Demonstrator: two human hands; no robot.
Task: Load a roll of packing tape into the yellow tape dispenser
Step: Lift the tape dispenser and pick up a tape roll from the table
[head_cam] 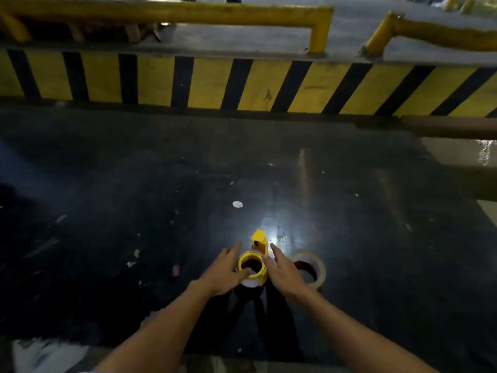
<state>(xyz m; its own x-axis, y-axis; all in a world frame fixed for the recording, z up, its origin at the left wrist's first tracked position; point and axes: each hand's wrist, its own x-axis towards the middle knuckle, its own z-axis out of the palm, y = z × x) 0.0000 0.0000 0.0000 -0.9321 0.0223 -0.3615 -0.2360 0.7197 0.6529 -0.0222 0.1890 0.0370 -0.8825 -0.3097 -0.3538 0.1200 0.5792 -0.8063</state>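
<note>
While both bare forearms reach forward from the near edge of the view, the left hand and right hand flank the yellow plastic tape dispenser, which sits on the dark, glossy black surface at near centre. The dispenser's round yellow hub faces upward, showing a dark hollow core, and its pointed yellow far end projects away from the person. A pale band, apparently clear tape, shows beneath the near side of the hub. The left hand is spread, its thumb resting at the hub's near-left rim and its fingers extended along the left side. The right hand is likewise loosely open, fingers extended along the dispenser's right side; whether either hand fully grips the dispenser cannot be determined. A separate roll of translucent packing tape lies flat on the surface just to the right of the right hand, partly hidden by it. Small white scraps are scattered over the surface. At the far side stands a yellow-and-black striped barrier, with yellow tubular railings behind it.
</note>
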